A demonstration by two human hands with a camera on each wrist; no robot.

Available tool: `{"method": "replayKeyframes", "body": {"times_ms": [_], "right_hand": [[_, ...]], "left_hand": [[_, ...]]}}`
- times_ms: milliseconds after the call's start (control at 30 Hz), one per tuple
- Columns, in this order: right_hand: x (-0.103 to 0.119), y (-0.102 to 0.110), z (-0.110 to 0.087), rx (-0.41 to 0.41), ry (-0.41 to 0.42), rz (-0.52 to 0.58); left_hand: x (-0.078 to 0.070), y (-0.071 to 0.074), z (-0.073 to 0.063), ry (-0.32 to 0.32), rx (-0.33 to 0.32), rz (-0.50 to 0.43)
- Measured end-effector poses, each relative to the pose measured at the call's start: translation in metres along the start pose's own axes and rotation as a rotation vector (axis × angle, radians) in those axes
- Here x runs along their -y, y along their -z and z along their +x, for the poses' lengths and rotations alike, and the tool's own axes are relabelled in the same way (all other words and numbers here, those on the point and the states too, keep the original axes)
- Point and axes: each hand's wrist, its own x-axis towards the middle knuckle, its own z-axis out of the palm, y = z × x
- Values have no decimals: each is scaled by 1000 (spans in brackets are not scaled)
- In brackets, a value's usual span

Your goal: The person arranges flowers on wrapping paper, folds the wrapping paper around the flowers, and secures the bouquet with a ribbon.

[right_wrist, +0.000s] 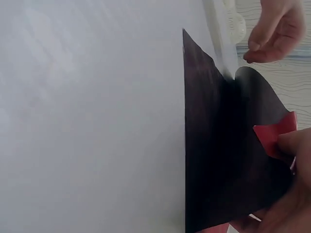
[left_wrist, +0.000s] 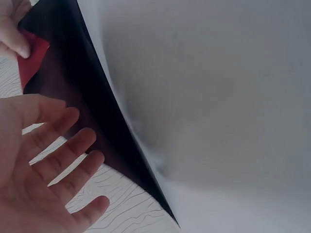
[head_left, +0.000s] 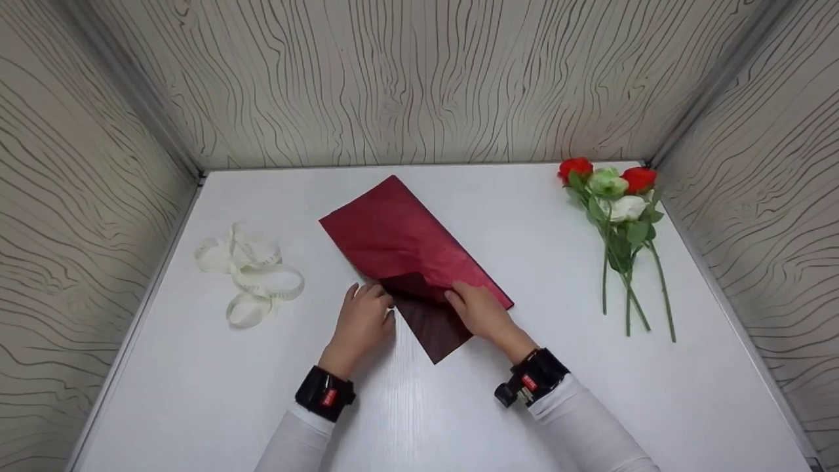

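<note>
A sheet of wrapping paper, red outside and dark inside, lies folded and slanted on the white table. My right hand pinches a folded edge near its front, the thumb on a small red flap in the right wrist view. That edge is lifted, baring the dark inner side. Beside the paper's left edge is my left hand; in the left wrist view its fingers are spread, gently bent and hold nothing. Whether a fingertip touches the paper, I cannot tell.
A loosely looped pale ribbon lies on the table at the left. Several artificial flowers, red, white and green, lie at the back right with stems pointing forward. Wood-patterned panels stand behind and at both sides.
</note>
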Motion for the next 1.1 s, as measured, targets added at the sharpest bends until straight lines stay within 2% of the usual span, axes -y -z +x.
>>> {"method": "replayKeyframes", "body": {"times_ms": [133,233,333,500,733,933,1100], "right_hand": [[-2,5,1,-39,-36,145],[-5,10,2,-81,-63,240],[-8,17,2,-111,-89,328],[-15,33,2,-168,-109,439],[-39,51,2,-305,-156,484],[-60,68,-1,-395,-213,460],[-77,76,-4,-419,-291,417]], "left_hand": [[-2,-4,-3,-39,39,-24],[-3,-7,-7,-55,93,-65],[-2,-11,-11,-52,144,-94],[-2,-12,-14,-32,169,-106],[1,1,-17,1,268,-112],[8,7,-20,11,289,-114],[11,8,-21,16,313,-117]]}}
